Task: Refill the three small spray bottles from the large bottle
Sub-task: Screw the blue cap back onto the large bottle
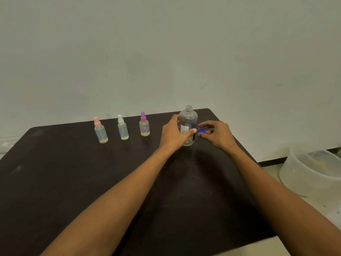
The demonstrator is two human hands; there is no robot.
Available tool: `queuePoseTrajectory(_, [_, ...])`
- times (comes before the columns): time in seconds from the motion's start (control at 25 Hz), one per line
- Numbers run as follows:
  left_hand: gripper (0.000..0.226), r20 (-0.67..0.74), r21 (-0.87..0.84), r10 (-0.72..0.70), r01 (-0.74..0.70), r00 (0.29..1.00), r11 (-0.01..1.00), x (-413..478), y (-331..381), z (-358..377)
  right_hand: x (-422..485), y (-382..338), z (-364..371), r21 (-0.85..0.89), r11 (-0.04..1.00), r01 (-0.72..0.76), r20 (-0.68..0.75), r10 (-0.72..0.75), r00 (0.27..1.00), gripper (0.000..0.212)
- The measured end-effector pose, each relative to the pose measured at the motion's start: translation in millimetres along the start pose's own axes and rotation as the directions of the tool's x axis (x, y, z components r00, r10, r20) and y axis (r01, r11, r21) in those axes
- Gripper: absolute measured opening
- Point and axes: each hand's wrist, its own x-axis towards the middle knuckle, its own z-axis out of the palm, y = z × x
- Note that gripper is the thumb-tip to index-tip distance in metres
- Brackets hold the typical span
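Head view: the large bottle (188,124) stands uncapped at the far right of the dark table (55,172), its white label too blurred to read. Left hand (173,134) grips its body; right hand (215,134) pinches the blue cap (201,131) just beside it. Three small spray bottles stand in a row to the left — pink-topped (100,130), white-topped (122,128), purple-topped (144,124). One translucent tub (310,170) sits off the table's right edge.
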Motion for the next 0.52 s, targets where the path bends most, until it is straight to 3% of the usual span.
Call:
queuePoseTrajectory(0.32, [0.073,-0.049,0.042,0.015,-0.013,0.999,0.999,-45,11,-72,-16,-107,-58,0.172,0.961,0.217,-0.115,-0.2,0.973,0.042])
queuePoseTrajectory(0.52, [0.08,-0.067,0.074,0.002,0.003,0.998,0.997,-77,14,-100,-26,-164,-77,0.129,0.931,0.34,-0.049,-0.337,0.94,0.041])
